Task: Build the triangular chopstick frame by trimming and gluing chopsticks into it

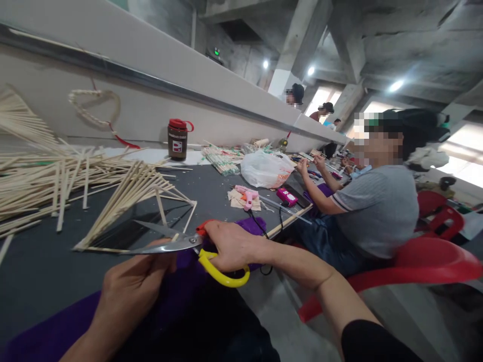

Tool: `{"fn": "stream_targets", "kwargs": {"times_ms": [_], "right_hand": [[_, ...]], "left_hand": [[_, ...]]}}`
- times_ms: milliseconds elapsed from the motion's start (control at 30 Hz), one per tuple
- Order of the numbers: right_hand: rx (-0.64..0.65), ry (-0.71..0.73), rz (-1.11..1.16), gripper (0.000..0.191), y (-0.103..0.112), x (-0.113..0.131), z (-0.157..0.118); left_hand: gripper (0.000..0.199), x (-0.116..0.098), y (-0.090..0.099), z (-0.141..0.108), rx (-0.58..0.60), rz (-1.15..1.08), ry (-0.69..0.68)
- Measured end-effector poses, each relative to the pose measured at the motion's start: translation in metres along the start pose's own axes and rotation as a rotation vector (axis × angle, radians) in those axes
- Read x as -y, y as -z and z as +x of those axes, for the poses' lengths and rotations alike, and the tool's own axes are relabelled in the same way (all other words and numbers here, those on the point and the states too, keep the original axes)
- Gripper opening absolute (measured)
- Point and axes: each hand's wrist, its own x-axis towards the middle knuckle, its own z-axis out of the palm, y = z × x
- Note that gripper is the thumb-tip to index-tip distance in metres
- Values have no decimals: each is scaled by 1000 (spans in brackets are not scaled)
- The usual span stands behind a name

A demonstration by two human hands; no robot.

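My right hand [234,246] grips a pair of scissors [184,244] with yellow and red handles, fingers through the loops. Their two steel blades are spread and point left. Just below the blades, my left hand [138,279] is closed, its fingertips partly hidden behind the lower blade. A short pale end of a thin wooden stick [175,237] pokes up by those fingertips, between the blades. Behind the scissors, a fan-shaped frame of glued sticks [121,201] stands on the dark tabletop [37,266]. Purple cloth [56,322] lies under my forearms along the table edge.
Loose sticks [30,186] are heaped at left. Behind stand a brown bottle [177,143] with a red lid and a white plastic bag [266,168]. A pink glue gun [247,196] lies on a scrap, its cord near my right hand. Another person [381,201] sits at right.
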Motion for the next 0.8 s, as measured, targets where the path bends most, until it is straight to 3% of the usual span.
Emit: {"fn": "stream_targets", "kwargs": {"times_ms": [300, 533, 700, 800], "right_hand": [[-17, 36, -27, 47, -4, -6, 4], [-38, 16, -51, 47, -5, -7, 4], [-57, 29, -2, 45, -2, -6, 2], [-75, 17, 27, 45, -3, -5, -1]], "left_hand": [[36, -14, 4, 1, 25, 25, 14], [35, -5, 3, 2, 55, 26, -57], [30, 0, -1, 4, -13, -119, -59], [13, -1, -4, 2, -50, -247, -61]]}}
